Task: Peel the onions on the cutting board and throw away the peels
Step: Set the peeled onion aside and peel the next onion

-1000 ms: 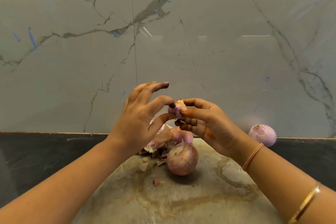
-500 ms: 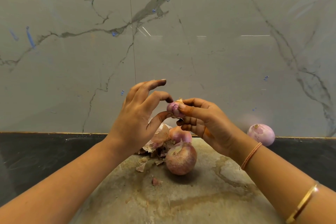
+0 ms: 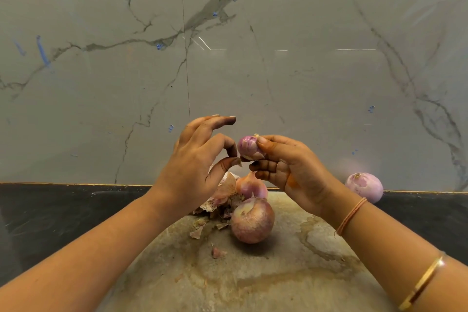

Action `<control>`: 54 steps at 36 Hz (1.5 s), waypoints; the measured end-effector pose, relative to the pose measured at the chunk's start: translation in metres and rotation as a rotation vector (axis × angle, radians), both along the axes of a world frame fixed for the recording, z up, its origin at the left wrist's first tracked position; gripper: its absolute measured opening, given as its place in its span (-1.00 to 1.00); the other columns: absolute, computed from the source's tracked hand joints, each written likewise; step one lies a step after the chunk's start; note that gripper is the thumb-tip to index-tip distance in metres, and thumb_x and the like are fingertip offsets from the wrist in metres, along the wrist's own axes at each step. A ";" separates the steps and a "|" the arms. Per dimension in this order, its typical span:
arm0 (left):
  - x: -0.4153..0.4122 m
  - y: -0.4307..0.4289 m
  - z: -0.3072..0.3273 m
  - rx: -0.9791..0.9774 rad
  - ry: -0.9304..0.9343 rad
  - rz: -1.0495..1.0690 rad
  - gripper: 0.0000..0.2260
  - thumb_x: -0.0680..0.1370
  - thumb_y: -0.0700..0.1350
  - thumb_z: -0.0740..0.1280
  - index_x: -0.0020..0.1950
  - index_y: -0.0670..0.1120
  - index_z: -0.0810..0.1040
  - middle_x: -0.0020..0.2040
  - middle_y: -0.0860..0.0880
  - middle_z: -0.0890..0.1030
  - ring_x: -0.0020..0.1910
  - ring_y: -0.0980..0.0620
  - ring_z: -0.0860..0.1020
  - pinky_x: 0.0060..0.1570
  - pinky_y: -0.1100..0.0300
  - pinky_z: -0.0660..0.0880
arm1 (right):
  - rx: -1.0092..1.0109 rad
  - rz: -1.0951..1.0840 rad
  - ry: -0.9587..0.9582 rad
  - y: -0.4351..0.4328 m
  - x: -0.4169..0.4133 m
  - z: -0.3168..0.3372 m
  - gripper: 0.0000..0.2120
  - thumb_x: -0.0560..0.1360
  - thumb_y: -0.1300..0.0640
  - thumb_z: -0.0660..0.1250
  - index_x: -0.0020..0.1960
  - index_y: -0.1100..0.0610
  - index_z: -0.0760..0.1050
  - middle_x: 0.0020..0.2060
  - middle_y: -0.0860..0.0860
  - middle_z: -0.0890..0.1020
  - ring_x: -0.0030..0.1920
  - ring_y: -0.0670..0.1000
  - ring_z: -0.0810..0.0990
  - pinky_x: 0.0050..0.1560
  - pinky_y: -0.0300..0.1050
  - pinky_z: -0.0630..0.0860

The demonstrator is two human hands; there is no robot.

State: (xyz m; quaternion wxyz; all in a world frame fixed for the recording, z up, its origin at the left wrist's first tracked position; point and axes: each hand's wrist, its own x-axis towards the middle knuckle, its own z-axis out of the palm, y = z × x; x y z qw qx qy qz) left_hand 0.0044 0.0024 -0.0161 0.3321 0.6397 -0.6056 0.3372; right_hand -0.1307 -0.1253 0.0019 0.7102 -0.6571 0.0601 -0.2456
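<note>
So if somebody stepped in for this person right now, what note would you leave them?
Right hand grips a small purple half-peeled onion in the air. Left hand: thumb and forefinger at its underside; whether they pinch skin is unclear.
A large pinkish-brown onion and a smaller pink onion sit on the stained beige cutting board beside a heap of dry peels.
Done: one pale purple peeled onion on the black counter.
Left: finish this onion, peel those two, bin the peels.
</note>
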 end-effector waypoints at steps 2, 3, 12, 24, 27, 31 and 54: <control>-0.001 0.000 0.000 -0.012 0.014 -0.001 -0.87 0.53 0.05 0.19 -0.01 0.05 0.45 0.34 -0.04 0.43 0.39 0.00 0.22 0.32 0.37 0.06 | -0.007 -0.009 -0.002 0.000 0.000 0.000 -0.77 0.56 0.11 0.26 0.12 0.21 0.55 -0.14 0.13 0.67 -0.22 -0.01 0.61 -0.14 -0.17 0.56; -0.002 0.001 0.001 -0.025 0.020 -0.005 -0.86 0.53 0.05 0.20 0.02 0.05 0.45 0.34 -0.04 0.43 0.39 0.01 0.23 0.32 0.40 0.06 | -0.014 -0.010 -0.001 0.000 0.000 0.000 -0.78 0.55 0.12 0.27 0.11 0.21 0.55 -0.13 0.13 0.66 -0.22 -0.01 0.61 -0.14 -0.16 0.56; -0.006 0.001 0.002 -0.029 0.043 -0.014 -0.87 0.53 0.06 0.17 0.06 0.14 0.39 0.35 -0.04 0.42 0.38 0.02 0.22 0.26 0.30 0.11 | -0.137 -0.005 0.029 0.002 0.003 -0.002 -0.76 0.48 0.11 0.35 0.12 0.18 0.55 -0.10 0.10 0.65 -0.19 0.00 0.60 -0.19 -0.21 0.55; -0.003 -0.001 -0.001 0.073 0.032 0.024 -0.91 0.52 0.06 0.12 -0.05 0.14 0.39 0.37 -0.02 0.42 0.41 0.03 0.15 0.27 0.14 0.09 | 0.025 -0.033 -0.028 -0.002 0.003 -0.002 -0.79 0.56 0.11 0.27 0.08 0.21 0.57 -0.26 0.06 0.67 -0.27 -0.03 0.59 -0.19 -0.20 0.55; -0.003 -0.001 -0.002 0.103 0.055 0.065 -0.94 0.53 0.05 0.14 -0.06 0.13 0.38 0.37 0.00 0.42 0.41 0.07 0.11 0.29 0.11 0.09 | 0.041 -0.036 -0.024 -0.002 0.004 -0.002 -0.81 0.55 0.15 0.28 0.10 0.20 0.56 -0.20 0.10 0.65 -0.25 -0.02 0.60 -0.19 -0.20 0.55; -0.002 -0.001 -0.003 0.117 0.056 0.082 -0.91 0.52 0.04 0.12 -0.07 0.10 0.39 0.38 0.01 0.40 0.41 0.10 0.08 0.28 0.11 0.07 | 0.101 -0.039 -0.053 -0.003 0.004 -0.002 -0.86 0.55 0.19 0.28 0.08 0.17 0.53 -0.17 0.10 0.62 -0.23 0.00 0.58 -0.17 -0.18 0.54; -0.006 0.002 0.002 -0.084 -0.008 0.001 -0.79 0.49 0.04 0.26 0.12 0.12 0.45 0.32 -0.07 0.46 0.35 -0.04 0.28 0.26 0.20 0.18 | 0.099 0.092 0.009 0.004 0.002 -0.001 -0.77 0.54 0.09 0.29 0.03 0.27 0.54 -0.18 0.15 0.62 -0.33 0.01 0.62 -0.23 -0.15 0.61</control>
